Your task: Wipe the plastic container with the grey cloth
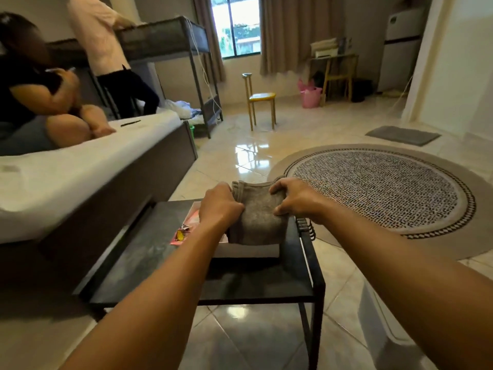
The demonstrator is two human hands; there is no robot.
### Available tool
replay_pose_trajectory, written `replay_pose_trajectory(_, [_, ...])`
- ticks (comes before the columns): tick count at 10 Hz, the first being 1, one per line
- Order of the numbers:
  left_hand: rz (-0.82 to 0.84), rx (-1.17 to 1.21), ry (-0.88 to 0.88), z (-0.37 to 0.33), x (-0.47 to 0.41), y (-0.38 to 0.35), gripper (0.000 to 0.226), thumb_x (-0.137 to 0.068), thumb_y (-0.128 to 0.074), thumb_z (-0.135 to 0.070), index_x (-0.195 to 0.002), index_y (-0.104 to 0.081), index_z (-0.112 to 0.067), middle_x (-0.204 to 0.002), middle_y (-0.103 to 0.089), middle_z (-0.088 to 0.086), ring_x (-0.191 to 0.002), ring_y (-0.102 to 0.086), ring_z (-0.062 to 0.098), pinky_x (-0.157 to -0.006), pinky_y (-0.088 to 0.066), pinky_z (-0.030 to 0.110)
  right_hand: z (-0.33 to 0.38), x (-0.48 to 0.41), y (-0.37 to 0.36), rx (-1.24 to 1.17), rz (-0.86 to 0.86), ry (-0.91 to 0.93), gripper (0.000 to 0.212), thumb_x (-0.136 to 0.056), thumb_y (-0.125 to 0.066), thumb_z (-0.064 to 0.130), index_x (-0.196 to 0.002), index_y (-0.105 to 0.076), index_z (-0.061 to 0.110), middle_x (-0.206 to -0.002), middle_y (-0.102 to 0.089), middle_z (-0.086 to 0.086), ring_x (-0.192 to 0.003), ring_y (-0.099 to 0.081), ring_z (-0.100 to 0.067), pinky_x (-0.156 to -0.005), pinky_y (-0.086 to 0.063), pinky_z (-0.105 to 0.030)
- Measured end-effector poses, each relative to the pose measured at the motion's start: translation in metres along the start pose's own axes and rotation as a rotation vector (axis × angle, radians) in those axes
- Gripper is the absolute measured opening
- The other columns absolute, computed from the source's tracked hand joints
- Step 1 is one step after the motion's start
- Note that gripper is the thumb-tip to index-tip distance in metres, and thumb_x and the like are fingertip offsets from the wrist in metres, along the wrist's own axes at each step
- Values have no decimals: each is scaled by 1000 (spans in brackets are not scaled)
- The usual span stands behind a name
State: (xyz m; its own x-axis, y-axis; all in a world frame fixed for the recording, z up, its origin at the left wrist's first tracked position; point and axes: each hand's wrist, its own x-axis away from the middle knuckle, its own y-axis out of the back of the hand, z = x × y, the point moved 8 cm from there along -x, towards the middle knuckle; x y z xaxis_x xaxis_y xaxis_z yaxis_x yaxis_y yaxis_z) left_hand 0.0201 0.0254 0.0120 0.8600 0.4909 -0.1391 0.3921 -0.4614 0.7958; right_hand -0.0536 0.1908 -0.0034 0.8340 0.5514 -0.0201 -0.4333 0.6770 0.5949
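Observation:
The grey cloth (256,214) is folded and held up between both hands above the far end of a small dark table (149,257). My left hand (220,205) grips its left edge and my right hand (292,197) grips its right edge. Under the cloth lies the clear plastic container (248,249), a shallow box whose pale front wall shows below the cloth. The cloth and my left forearm hide most of the container.
A pink packet (181,235) lies on the table left of the container. A low bed (88,172) with a seated person is on the left, and another person stands behind it. A round patterned rug (378,190) lies on the tiled floor at right. A yellow chair (260,105) stands farther back.

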Motion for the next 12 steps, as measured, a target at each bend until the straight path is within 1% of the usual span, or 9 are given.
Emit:
replay_pose_trajectory(3, [121, -290, -20, 14, -32, -33, 24, -79, -74, -2, -98, -59, -6, -106, -65, 18, -96, -63, 34, -71, -51, 36, -11, -45, -35, 352, 26, -22, 57, -77, -81, 4, -128, -59, 13, -125, -62, -7, -106, -61, -23, -88, -57, -35])
replay_pose_trajectory(4, [18, -523, -194, 6, -35, -34, 43, -82, -75, -9, -120, -55, -6, -120, -56, 15, -107, -54, 31, -85, -50, 40, 4, -48, -45, 584, -21, 123, 49, -75, -82, 17, -121, -64, 19, -127, -52, -4, -115, -53, -26, -93, -52, -41])
replay_pose_trajectory(5, [83, -750, -502, -14, -33, -51, 35, -85, -73, -23, -119, -63, -16, -117, -59, 6, -107, -53, 24, -94, -40, 41, 11, -41, -59, 837, 23, 238, 36, -76, -78, 40, -108, -70, 26, -130, -49, 1, -123, -42, -23, -100, -36, -44])
replay_pose_trajectory(7, [488, -824, -413, 12, -25, -83, 29, -83, -76, -26, -111, -71, -22, -114, -69, 1, -115, -55, 25, -105, -29, 48, 1, -37, -57, 1083, -69, 183, 34, -74, -75, 29, -106, -71, 19, -137, -38, -3, -128, -32, -27, -106, -29, -51])
replay_pose_trajectory(8, [573, -847, -406, 13, -23, -80, 39, -87, -72, -19, -125, -65, -25, -122, -64, 1, -117, -52, 23, -97, -31, 43, -2, -37, -69, 1061, 92, 303, 23, -85, -65, 25, -107, -69, 25, -124, -54, 0, -119, -45, -23, -101, -30, -46])
replay_pose_trajectory(9, [648, -842, -355, 14, -25, -75, 46, -88, -71, -16, -133, -61, -24, -124, -60, 2, -100, -49, 17, -82, -35, 32, -12, -39, -82, 1114, 291, 225, 8, -86, -65, 31, -89, -58, 29, -103, -59, 0, -106, -51, -21, -99, -30, -48])
replay_pose_trajectory(10, [687, -767, -287, 20, -31, -79, 39, -86, -74, -16, -124, -68, -21, -114, -67, 2, -92, -59, 17, -70, -45, 28, -16, -46, -84, 1093, 389, 154, 27, -83, -71, 35, -105, -67, 20, -103, -61, 1, -106, -49, -20, -100, -30, -50])
replay_pose_trajectory(11, [590, -752, -335, 6, -24, -72, 26, -92, -67, -24, -118, -69, -18, -110, -64, 0, -98, -51, 18, -83, -33, 33, -11, -44, -75, 855, 358, 129, 41, -82, -75, 38, -119, -69, 21, -114, -70, 0, -113, -58, -21, -98, -38, -43])
replay_pose_trajectory(12, [366, -615, -408, -5, -18, -52, 23, -96, -63, -30, -116, -68, -21, -105, -60, -5, -103, -53, 19, -90, -34, 35, 8, -33, -36, 543, 108, 183, 45, -87, -72, 36, -129, -61, 22, -118, -69, 2, -111, -62, -18, -98, -47, -37])
